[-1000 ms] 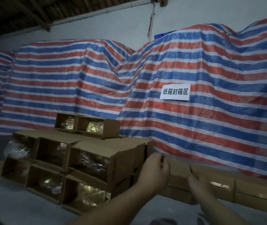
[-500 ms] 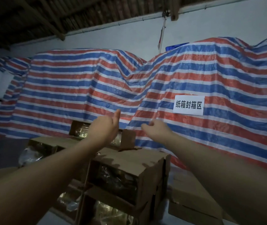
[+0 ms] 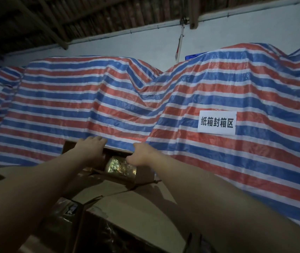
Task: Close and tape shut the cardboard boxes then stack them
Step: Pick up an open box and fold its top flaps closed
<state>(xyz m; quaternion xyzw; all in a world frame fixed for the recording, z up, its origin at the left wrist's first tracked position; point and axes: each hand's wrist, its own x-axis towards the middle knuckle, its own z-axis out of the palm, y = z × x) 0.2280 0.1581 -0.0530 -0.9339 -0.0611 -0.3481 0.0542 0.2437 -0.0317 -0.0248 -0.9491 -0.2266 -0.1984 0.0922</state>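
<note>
Both hands have come down from mid-air onto the topmost cardboard box (image 3: 120, 172) of the stack, where half a second ago they were still reaching toward it. The left hand (image 3: 90, 150) lies over the box's upper left edge, fingers curled across the top flap so that it grips the cardboard. The right hand (image 3: 142, 155) holds the upper right edge of the same box, thumb tucked down in front and fingers bent over the top.

Both bare forearms stretch forward and upward from the lower corners of the view, nearly straight, meeting at the box with a small gap between the hands.

Between and just below the hands the box's open front shows something shiny and gold-coloured wrapped in clear plastic (image 3: 121, 166). Beneath the forearms sit more cardboard boxes (image 3: 136, 212) — their tops brown and dim, one with a loose flap sticking up below the left arm.

Just behind the hands hangs a red, white and blue striped tarpaulin (image 3: 94, 99), draped over tall humps. To the right of the right hand, a white paper sign (image 3: 216, 122) with black Chinese characters is fixed to it. Above are a pale wall (image 3: 127, 44) and dark roof beams (image 3: 50, 19).
</note>
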